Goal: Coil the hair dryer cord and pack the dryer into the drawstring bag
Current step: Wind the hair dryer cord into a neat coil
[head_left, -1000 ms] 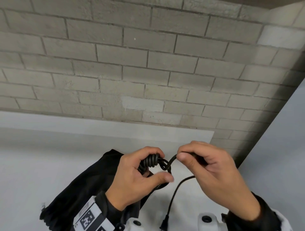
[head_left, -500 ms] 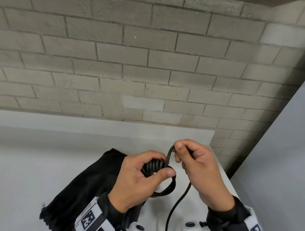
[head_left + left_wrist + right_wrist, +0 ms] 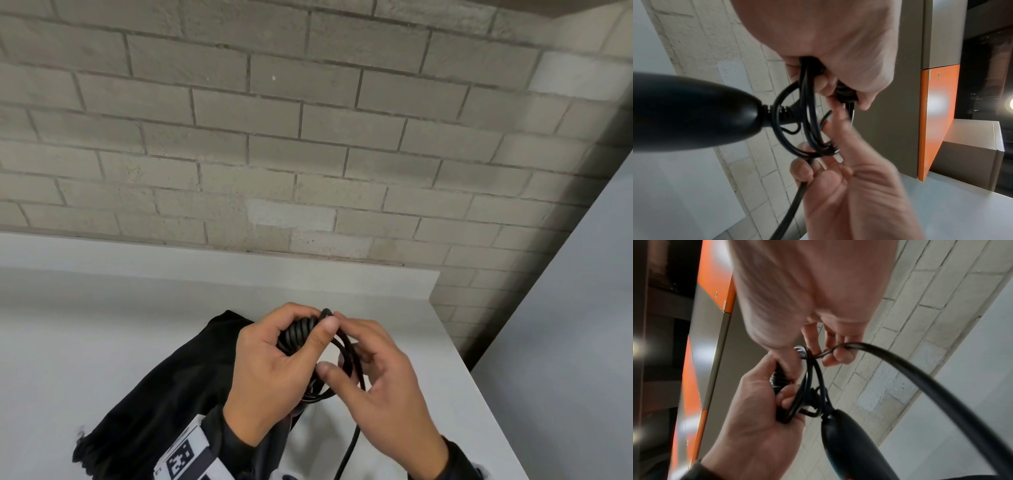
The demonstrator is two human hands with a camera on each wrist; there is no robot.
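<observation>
My left hand (image 3: 274,363) grips a bundle of black cord coils (image 3: 298,330) above the white table (image 3: 102,325). My right hand (image 3: 380,380) is just right of it, its fingers curled round the loose cord (image 3: 349,356) and its loop. The free cord end (image 3: 347,452) hangs down toward the frame's bottom. The black hair dryer handle (image 3: 690,113) hangs from the coils, seen in both wrist views (image 3: 851,439). A black drawstring bag (image 3: 164,404) lies on the table under my left forearm.
A grey brick wall (image 3: 308,137) rises behind the table. The table's right edge (image 3: 479,394) runs close beside my right hand, with a grey surface beyond. An orange panel (image 3: 935,121) and a cardboard box (image 3: 972,146) show in the left wrist view.
My right hand has come down and in toward the left hand, bringing the cord over the coils. The hanging cord end has grown shorter and the plug has left the view.
</observation>
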